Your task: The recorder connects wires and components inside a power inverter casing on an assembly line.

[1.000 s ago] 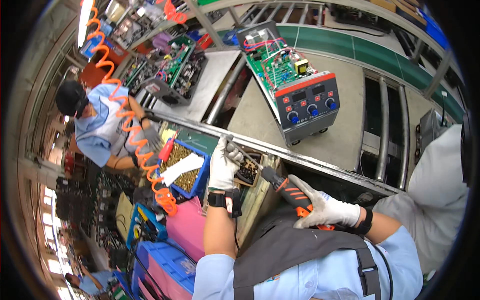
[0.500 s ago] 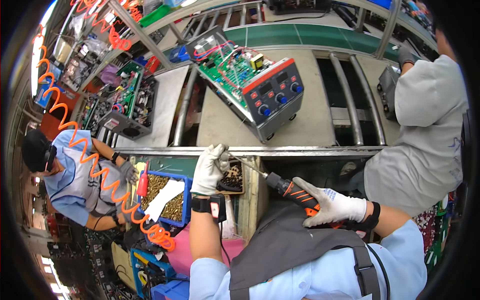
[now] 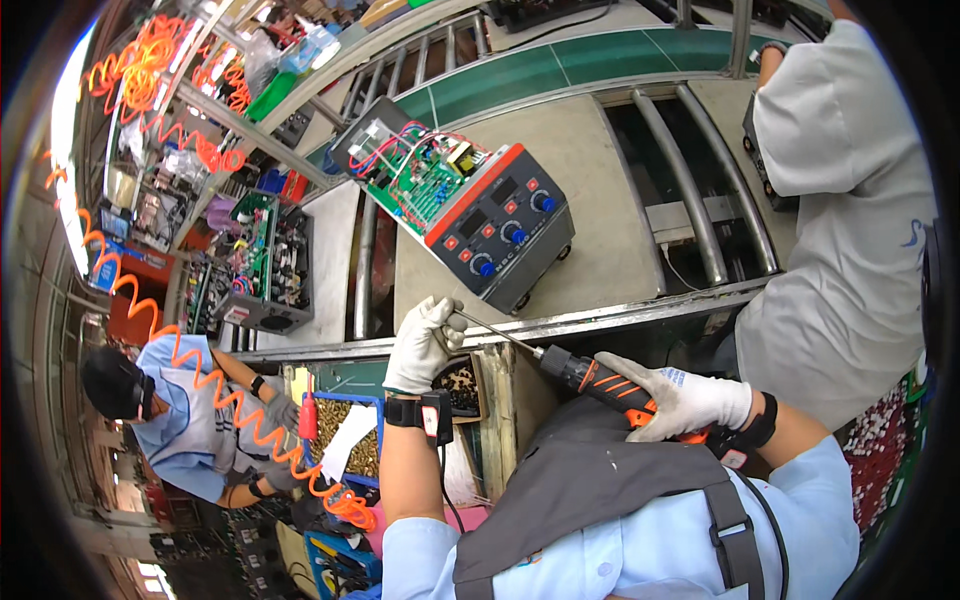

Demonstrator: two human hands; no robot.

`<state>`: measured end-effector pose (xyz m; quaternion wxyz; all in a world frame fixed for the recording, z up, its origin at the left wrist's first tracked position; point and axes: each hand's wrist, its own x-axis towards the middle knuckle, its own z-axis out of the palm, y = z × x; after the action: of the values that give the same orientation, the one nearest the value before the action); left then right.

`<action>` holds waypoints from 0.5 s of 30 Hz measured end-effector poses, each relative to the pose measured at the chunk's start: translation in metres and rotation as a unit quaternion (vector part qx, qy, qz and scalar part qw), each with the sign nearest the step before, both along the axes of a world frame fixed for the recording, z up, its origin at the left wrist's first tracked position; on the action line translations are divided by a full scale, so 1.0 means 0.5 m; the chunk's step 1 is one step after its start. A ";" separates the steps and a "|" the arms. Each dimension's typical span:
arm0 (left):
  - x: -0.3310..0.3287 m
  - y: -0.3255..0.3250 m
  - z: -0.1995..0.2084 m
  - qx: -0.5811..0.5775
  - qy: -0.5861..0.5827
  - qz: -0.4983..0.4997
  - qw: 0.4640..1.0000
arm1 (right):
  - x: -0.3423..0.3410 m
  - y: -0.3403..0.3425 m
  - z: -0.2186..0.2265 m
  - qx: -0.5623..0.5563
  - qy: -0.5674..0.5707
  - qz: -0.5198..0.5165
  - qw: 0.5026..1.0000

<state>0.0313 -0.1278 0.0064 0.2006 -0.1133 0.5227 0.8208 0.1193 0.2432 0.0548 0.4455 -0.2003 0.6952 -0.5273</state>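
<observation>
My right hand, in a white glove, is wrapped round an orange and black power screwdriver. Its long thin bit points up and left toward my left hand. That hand, also gloved, is closed with its fingertips at the end of the bit; whatever small thing they pinch is too small to make out. Just beyond on the bench sits an open machine unit with a dark front panel, blue knobs and a red upper edge. A green circuit board with wires shows in its top.
Left of my left forearm is a blue bin of brass-coloured fasteners with white paper on it. A small box of dark screws lies beside my wrist. Co-workers stand at left and right. An orange coiled hose hangs at left; metal rollers flank the unit.
My view has shifted, so the bench and unit sit further left and tilted. Both hands keep nearly the same pose, with the bit still meeting the left fingertips.
</observation>
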 end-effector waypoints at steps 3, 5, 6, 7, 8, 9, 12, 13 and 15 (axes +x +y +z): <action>-0.021 0.014 -0.013 -0.022 0.015 -0.029 0.999 | 0.016 0.017 -0.051 -0.041 0.092 -0.033 0.994; -0.019 0.026 -0.010 -0.047 0.051 -0.073 0.995 | 0.015 0.025 -0.038 -0.014 0.036 -0.025 0.999; -0.015 0.040 0.004 -0.056 0.047 -0.092 0.993 | 0.015 0.034 -0.039 -0.044 -0.042 -0.023 0.998; -0.016 0.041 0.002 -0.041 0.037 -0.107 0.993 | 0.024 0.037 -0.048 -0.070 -0.101 -0.041 0.992; -0.016 0.042 0.000 -0.026 0.028 -0.121 0.992 | 0.038 0.037 -0.061 -0.097 -0.160 -0.057 0.981; -0.017 0.041 -0.005 -0.009 0.021 -0.133 0.991 | 0.045 0.035 -0.067 -0.120 -0.215 -0.071 0.967; -0.026 0.054 -0.033 0.004 -0.009 -0.073 0.997 | 0.071 0.013 -0.102 -0.056 0.152 -0.075 0.984; -0.026 0.057 -0.034 0.001 -0.018 -0.069 0.997 | 0.082 0.007 -0.119 -0.060 0.255 -0.084 0.961; -0.023 0.061 -0.032 -0.007 -0.034 -0.056 0.998 | 0.087 0.008 -0.110 0.026 0.239 -0.061 0.969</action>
<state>0.0199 -0.0975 -0.0098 0.2633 -0.1132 0.5265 0.8004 0.1629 0.2471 0.0000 0.2383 -0.2659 0.8061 -0.4719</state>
